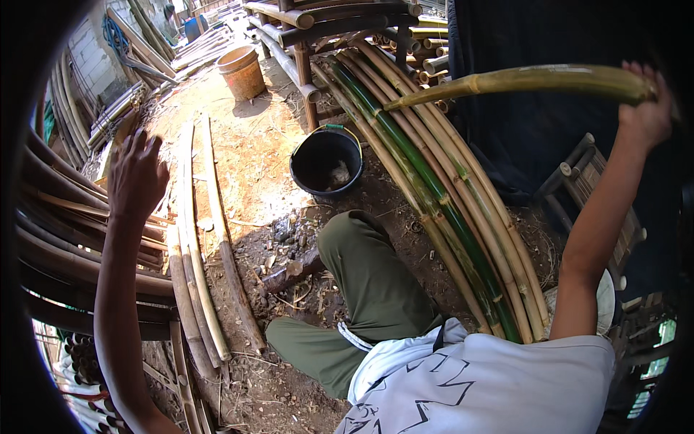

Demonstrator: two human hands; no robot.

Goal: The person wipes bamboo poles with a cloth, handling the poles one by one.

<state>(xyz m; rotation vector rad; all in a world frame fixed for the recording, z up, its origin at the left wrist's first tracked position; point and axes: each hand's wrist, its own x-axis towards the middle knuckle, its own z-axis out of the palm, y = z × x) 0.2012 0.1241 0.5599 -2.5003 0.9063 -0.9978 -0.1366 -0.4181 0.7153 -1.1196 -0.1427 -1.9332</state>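
My right hand (645,108), raised at the far right, is closed round the thick end of a yellow-green bamboo pole (535,79). The pole slants leftward in the air, its thin end over a row of bamboo poles (463,195) lying on the ground to my right. One pole of that row is bright green; the others are tan. On the left side my left hand (136,173) is lifted with fingers apart, holding nothing. It is nearest to the stacked bamboo (87,260) there.
A black bucket (327,163) stands in front of my bent legs, and an orange-brown bucket (242,72) farther off. Several poles (194,253) lie on the dirt at left. A bamboo frame (303,58) stands ahead; a dark cloth (520,43) hangs at right beside a bamboo chair (596,188).
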